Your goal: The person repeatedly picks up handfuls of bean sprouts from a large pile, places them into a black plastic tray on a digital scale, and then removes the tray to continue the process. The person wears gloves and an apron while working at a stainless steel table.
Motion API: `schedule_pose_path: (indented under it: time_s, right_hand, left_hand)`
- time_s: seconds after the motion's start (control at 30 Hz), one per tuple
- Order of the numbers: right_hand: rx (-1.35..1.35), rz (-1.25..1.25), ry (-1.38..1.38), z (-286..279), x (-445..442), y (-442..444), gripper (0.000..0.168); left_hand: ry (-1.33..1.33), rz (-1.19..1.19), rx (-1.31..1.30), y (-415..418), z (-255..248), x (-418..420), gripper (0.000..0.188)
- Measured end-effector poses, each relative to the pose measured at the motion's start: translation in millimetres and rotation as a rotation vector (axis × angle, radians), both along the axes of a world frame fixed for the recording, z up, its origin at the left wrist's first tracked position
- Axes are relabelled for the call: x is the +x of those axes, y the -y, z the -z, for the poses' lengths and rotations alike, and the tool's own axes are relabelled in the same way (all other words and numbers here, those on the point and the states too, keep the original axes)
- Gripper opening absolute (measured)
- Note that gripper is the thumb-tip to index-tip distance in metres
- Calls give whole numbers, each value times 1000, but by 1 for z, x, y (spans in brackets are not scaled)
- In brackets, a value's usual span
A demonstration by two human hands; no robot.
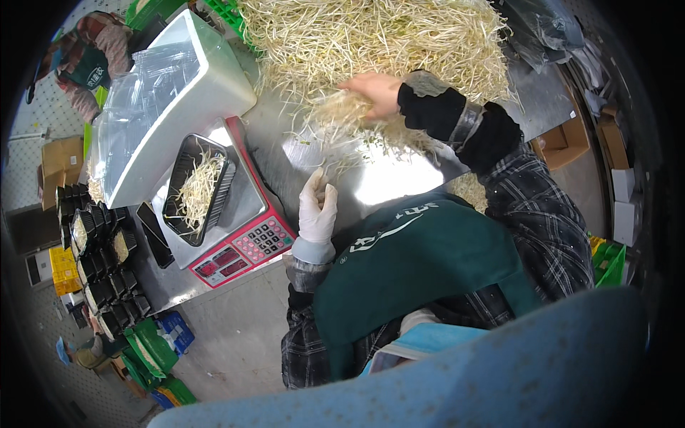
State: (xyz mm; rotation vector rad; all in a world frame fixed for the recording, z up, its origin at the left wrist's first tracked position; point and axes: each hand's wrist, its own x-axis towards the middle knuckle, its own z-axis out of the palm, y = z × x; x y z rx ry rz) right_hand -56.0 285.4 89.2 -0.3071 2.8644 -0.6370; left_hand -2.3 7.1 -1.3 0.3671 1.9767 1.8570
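Observation:
A large heap of bean sprouts (374, 43) lies on the metal table (270, 125). My bare right hand (377, 95) is at the heap's near edge, its fingers over a motion-blurred clump of sprouts (342, 109) that it grips. Lower down, my left hand (317, 208), in a white glove, is held with thumb and fingers slightly apart and nothing plainly in it. A few loose sprouts lie just beyond its fingertips. To its left, a black plastic tray (226, 184) partly filled with sprouts rests on the plate of a red digital scale (241, 257).
A white foam box (225, 80) with clear plastic lids (160, 75) stands behind the scale. Black trays (104, 267), many stacked, crowd the table's left end. Another dark tray (155, 235) lies beside the scale. A co-worker (101, 53) is at upper left. A cardboard box (564, 142) sits right.

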Motion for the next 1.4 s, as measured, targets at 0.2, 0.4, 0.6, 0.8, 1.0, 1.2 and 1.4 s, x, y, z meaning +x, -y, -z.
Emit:
schedule_pose_path:
  time_s: [0.2,0.4,0.6,0.8,1.0,1.2,1.4]
  right_hand:
    - [-159,198,-125,37,60,-50,59]
    - [44,177,-238,83,102,-4,70]
    - [-122,206,-212,34,57,-17,49]
    - [-259,11,-250,61,108,-41,45]
    - [-116,119,-208,64,117,-33,57]
    - [-228,113,-297,64,69,-14,30]
    - [-337,305,-342,62,120,-54,55]
  left_hand:
    - [-16,-41,-133,18,0,10,40]
    - [-1128,128,-798,-71,-29,-35,67]
    - [-984,186,-685,-103,-40,-89,54]
    - [-1194,251,-517,-45,-43,-46,40]
    - [-852,157,-379,-32,-25,-36,53]
    - [-885,207,-477,-64,-23,-56,34]
    - [-765,275,-434,-26,-28,-35,52]
